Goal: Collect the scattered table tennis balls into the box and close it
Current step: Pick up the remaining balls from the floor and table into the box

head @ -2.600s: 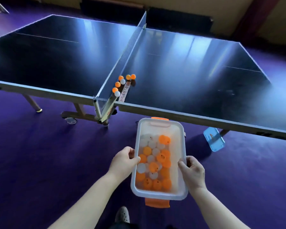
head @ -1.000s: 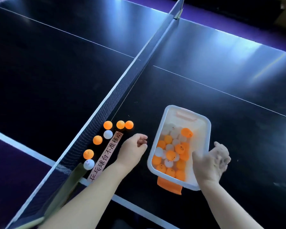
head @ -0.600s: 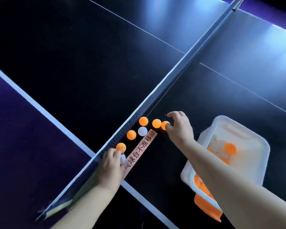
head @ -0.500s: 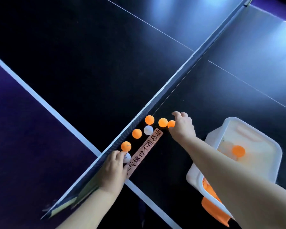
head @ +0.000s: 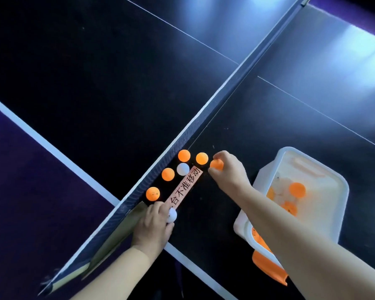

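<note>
Loose balls lie beside the net [head: 204, 118] on the dark table [head: 258, 131]. My right hand [head: 230, 169] pinches an orange ball [head: 216, 164] at the right end of the group. My left hand [head: 153, 227] grips a white ball [head: 172, 215] near the net post. Between them lie several orange balls [head: 184, 155] [head: 201, 158] [head: 168, 174] [head: 152, 193] and one white ball [head: 183, 169]. The open white plastic box [head: 336, 204], with orange and white balls inside, stands on the table to the right, partly hidden by my right forearm.
A pink paper strip [head: 185, 185] with black characters lies on the table among the balls. The net post clamp [head: 108, 245] juts over the table's near edge. An orange latch [head: 268, 269] hangs off the box's near end. Purple floor [head: 30, 213] shows at left.
The box was carried to the table and set down. Both hands then left it and reached to the balls by the net; the right now pinches an orange ball, the left a white one.
</note>
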